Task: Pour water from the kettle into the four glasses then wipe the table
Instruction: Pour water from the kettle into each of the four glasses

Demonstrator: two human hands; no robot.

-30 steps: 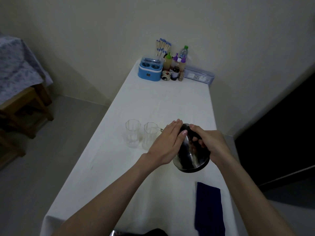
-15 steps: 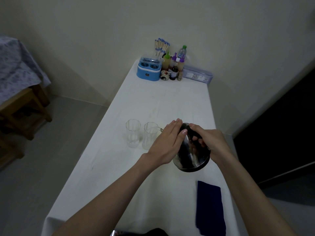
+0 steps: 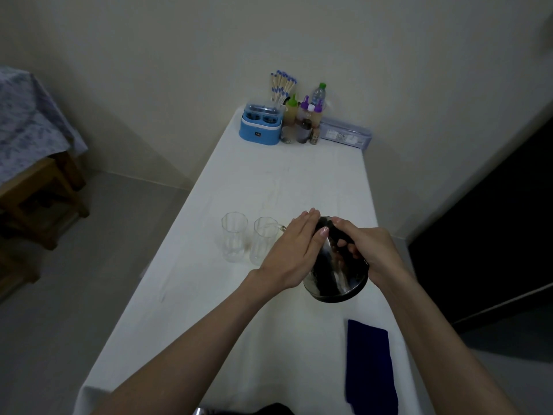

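Dim, flat, greenish indoor light; source not shown. Past my fingers, the white table [image 3: 269, 181] is the brightest surface. Soft reflections streak the steel kettle [image 3: 332, 277] under my right hand [image 3: 368, 253]. Right of my fingers, a black unlit area. Wide-angle bending at frame edges; slight softness and grain overall.

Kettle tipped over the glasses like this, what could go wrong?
The kettle is tilted steeply, so water may overshoot the narrow glass onto the table. The left hand lies flat on the lid side and could slip. Only two glasses show; the cloth lies nearby.
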